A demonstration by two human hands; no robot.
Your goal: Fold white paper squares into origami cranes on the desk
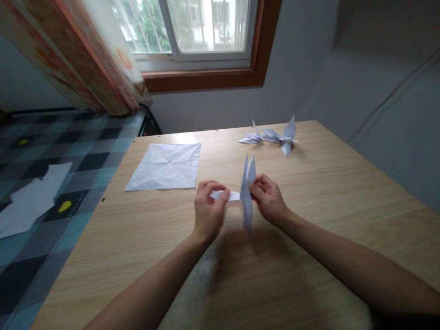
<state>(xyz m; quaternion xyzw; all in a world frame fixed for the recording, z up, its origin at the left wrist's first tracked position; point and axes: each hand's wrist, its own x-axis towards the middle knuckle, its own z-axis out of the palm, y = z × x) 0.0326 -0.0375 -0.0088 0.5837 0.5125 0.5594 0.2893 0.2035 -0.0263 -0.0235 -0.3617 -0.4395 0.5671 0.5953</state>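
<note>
Between my hands, above the wooden table, is a folded white paper figure (248, 188) with long points standing up and down. My left hand (210, 206) pinches a narrow flap that sticks out to the left from the figure. The thumb and fingers of my right hand (268, 197) are closed on the figure's right side. What the curled fingertips of the right hand cover is hidden. Beyond my left hand a creased white paper sheet (168, 167) lies flat.
Folded paper figures (275, 136) with pointed petals lie near the back edge of the wooden table (330, 183). On the left, loose white paper (36, 199) rests on a checked bedcover (99, 160). A window (206, 27) and a patterned curtain (99, 55) are behind.
</note>
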